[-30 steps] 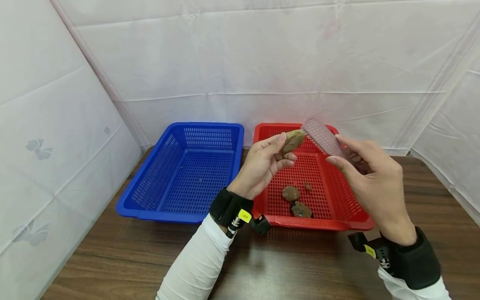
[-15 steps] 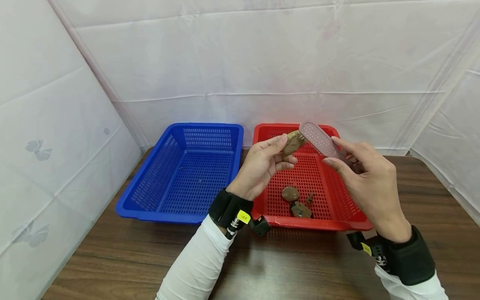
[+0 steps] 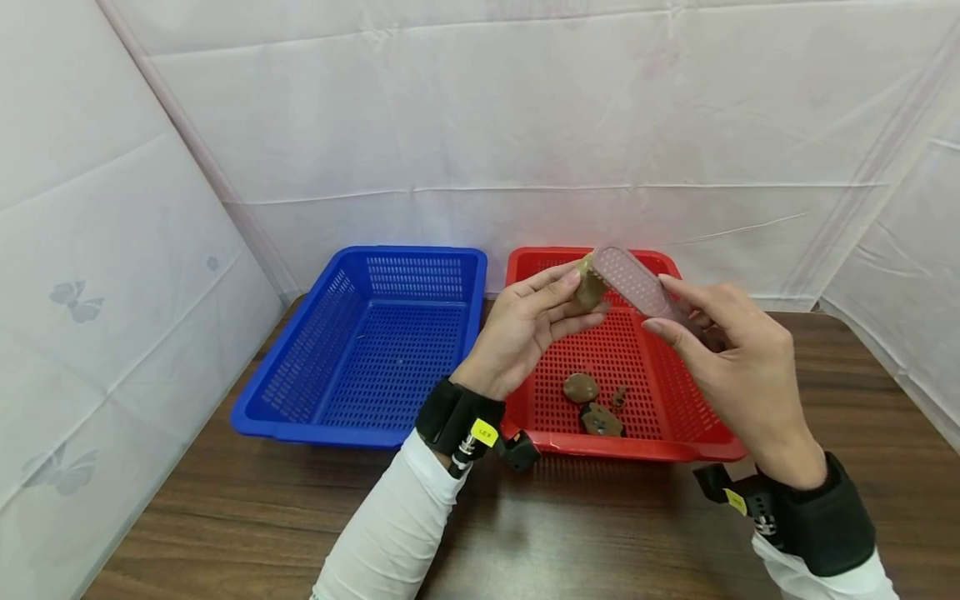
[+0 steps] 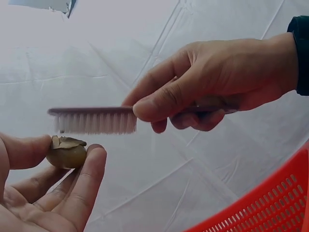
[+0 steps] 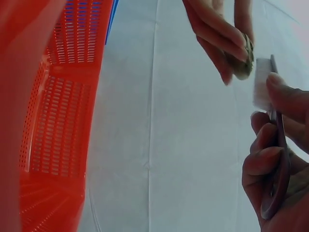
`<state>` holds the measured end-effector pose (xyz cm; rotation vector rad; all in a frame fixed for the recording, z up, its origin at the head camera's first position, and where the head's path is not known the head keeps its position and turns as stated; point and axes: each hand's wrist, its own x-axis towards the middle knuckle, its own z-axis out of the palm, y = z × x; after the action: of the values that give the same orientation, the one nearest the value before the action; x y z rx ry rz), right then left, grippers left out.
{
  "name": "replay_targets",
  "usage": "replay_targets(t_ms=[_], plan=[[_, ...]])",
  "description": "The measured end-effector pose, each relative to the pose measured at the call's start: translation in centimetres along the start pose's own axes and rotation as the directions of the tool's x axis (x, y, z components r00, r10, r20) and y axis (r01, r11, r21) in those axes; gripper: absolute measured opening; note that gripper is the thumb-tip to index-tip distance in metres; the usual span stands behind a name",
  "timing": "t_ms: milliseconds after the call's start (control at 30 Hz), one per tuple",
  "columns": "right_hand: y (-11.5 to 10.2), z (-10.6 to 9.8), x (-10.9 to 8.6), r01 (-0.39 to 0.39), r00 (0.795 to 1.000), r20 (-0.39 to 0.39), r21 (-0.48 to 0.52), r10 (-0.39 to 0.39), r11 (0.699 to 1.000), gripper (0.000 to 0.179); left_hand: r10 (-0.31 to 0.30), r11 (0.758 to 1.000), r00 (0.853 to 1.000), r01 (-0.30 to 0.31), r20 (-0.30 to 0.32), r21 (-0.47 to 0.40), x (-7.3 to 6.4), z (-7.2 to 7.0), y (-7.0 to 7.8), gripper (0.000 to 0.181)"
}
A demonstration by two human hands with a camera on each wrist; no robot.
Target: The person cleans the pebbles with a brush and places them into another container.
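Observation:
My left hand (image 3: 517,333) pinches a small rounded olive-brown stone-like piece (image 4: 67,155) between thumb and fingers. A flaky, muddy layer lies on its top. My right hand (image 3: 742,367) grips a mauve scrubbing brush (image 3: 637,279) by its handle. In the left wrist view the pale bristles (image 4: 94,124) point down just above the piece, with a slight gap. Both hands are above the red basket (image 3: 630,450). Inside it lie a brown rounded piece (image 3: 581,387), a rougher muddy piece (image 3: 602,419) and small brown crumbs (image 3: 618,397).
A blue plastic basket (image 3: 247,417) stands to the left of the red one. Both rest on a dark wood-grain table (image 3: 300,508). White cloth (image 3: 480,125) hangs behind and on both sides, close to the baskets' far edges.
The brush head has moved slightly left and down, nearer the left hand. The left fingers have turned the piece. More brown crumbs lie in the red basket than a second ago.

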<state>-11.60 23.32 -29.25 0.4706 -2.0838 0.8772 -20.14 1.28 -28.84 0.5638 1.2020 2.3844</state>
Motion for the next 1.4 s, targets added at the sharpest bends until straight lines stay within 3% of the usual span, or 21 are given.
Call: replay_targets(t_ms=[400,1033,1133,1267,1400], plan=[[0.05,-0.10,0.21,-0.012,0.999,0.029,-0.045,0.014,0.999,0.059,-0.014,1.000,1.000,0.013,0.018,0.028,0.06,-0.01,-0.03,0.038],[0.51,-0.48,0.11,-0.063,0.997,-0.049,-0.037,0.061,0.997,0.050,-0.003,1.000,0.999,0.003,0.035,0.017,-0.06,0.12,-0.10,0.037],[0.44,-0.67,0.05,-0.042,0.999,-0.019,0.017,0.043,0.999,0.052,-0.001,1.000,1.000,0.001,0.018,0.005,-0.04,0.19,-0.01,0.036],[0.20,-0.57,0.08,0.008,0.998,0.063,0.014,-0.009,1.000,0.053,-0.001,1.000,1.000,0.001,0.004,0.016,-0.07,0.22,0.02,0.037],[0.06,-0.46,0.14,-0.014,0.997,0.080,-0.018,0.016,1.000,0.050,-0.004,0.999,1.000,0.004,0.012,0.037,-0.08,0.22,-0.06,0.037]])
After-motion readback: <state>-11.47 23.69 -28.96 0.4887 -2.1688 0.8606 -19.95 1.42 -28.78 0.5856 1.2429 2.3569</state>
